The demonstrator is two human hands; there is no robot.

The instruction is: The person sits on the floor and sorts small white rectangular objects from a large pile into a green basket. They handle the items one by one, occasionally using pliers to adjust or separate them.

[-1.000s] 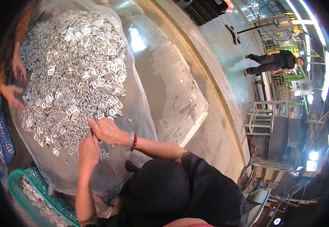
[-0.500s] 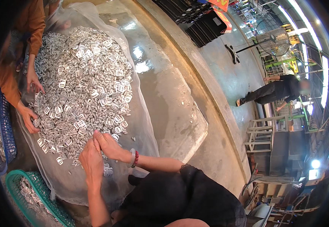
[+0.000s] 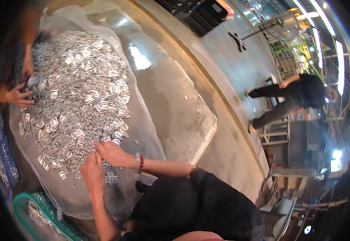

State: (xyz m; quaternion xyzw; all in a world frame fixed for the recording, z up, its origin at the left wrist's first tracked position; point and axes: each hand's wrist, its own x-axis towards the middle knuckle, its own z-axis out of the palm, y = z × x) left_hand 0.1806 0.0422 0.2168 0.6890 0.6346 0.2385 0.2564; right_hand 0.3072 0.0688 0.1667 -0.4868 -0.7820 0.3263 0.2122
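Buckles (image 3: 76,94), small flat metal ones, lie heaped on a clear plastic sheet (image 3: 175,116), reaching its near edge. Left hand (image 3: 92,173) and right hand (image 3: 112,154) pinch pieces there, fingers curled. They look light, stiff, slippery; best gripped by their rims.

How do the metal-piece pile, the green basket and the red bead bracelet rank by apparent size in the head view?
1. Pile of metal pieces, by far the largest.
2. Green basket, though cut off by the picture's edge, so its full size is unsure.
3. Red bead bracelet on the right wrist, smallest.
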